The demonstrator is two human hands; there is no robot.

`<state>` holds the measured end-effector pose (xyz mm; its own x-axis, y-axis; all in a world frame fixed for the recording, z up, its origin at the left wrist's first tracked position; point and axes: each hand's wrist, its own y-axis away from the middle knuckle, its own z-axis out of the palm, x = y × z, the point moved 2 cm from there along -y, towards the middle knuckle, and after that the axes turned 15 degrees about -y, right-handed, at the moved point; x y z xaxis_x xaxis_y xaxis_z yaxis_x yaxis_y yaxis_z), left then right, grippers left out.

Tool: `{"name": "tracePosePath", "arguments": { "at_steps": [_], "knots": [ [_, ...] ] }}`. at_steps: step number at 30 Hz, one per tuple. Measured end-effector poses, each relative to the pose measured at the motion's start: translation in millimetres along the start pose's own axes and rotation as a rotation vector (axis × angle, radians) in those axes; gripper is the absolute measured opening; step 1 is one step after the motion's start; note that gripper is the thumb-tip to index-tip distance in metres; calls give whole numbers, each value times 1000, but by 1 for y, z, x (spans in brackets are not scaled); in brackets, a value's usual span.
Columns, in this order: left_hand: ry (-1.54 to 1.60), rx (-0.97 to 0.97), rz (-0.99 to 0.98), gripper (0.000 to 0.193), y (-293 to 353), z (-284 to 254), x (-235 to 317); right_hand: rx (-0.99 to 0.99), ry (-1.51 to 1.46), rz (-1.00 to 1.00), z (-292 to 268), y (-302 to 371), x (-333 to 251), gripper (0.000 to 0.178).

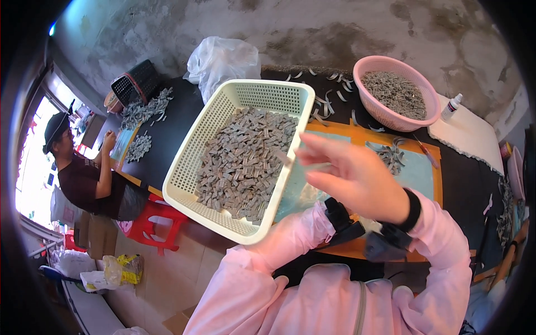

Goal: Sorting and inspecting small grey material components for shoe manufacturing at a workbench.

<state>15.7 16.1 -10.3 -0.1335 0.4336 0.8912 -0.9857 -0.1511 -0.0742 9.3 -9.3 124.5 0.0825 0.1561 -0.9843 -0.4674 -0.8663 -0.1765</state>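
Observation:
My right hand (357, 173) reaches left over the near right rim of a cream plastic basket (184, 173), thumb and fingers apart. Just off its fingertips a small grey piece (283, 157) hangs blurred above the rim. Inside the basket lies a heap of short grey-brown pieces (245, 162). My left forearm (301, 229) crosses below the right one, with a black band (336, 216) at its wrist. The right wrist hides most of my left hand, so its fingers do not show. Under my hands is a pale blue sheet (410, 167) edged in orange-brown.
Curved grey strips (391, 158) lie on the sheet near a screwdriver-like tool (427, 152). A pink basket (365, 100) of grey pieces and a white bottle (452, 106) stand at the back right. At left a co-worker (84, 173) sits by a red stool (159, 223).

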Motion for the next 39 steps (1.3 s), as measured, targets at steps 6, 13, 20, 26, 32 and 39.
{"name": "tracePosePath", "arguments": {
  "at_steps": [6,13,20,26,32,39],
  "knots": [
    [83,62,-43,18,-18,-26,0,129,177,-61,-47,-3,1,27],
    [-39,125,-246,13,-17,-13,6,337,655,162,-172,74,68,23],
    [-622,-141,-132,16,-12,-8,5,164,780,-74,-151,90,93,26],
    [-1154,-438,84,24,-5,5,14,252,819,-233,-158,84,109,10],
    [-1394,-637,237,26,1,20,10,398,690,-125,-163,83,105,11],
    [-1479,-571,136,15,-4,28,8,488,732,-304,-175,84,111,10]
  ]
}}
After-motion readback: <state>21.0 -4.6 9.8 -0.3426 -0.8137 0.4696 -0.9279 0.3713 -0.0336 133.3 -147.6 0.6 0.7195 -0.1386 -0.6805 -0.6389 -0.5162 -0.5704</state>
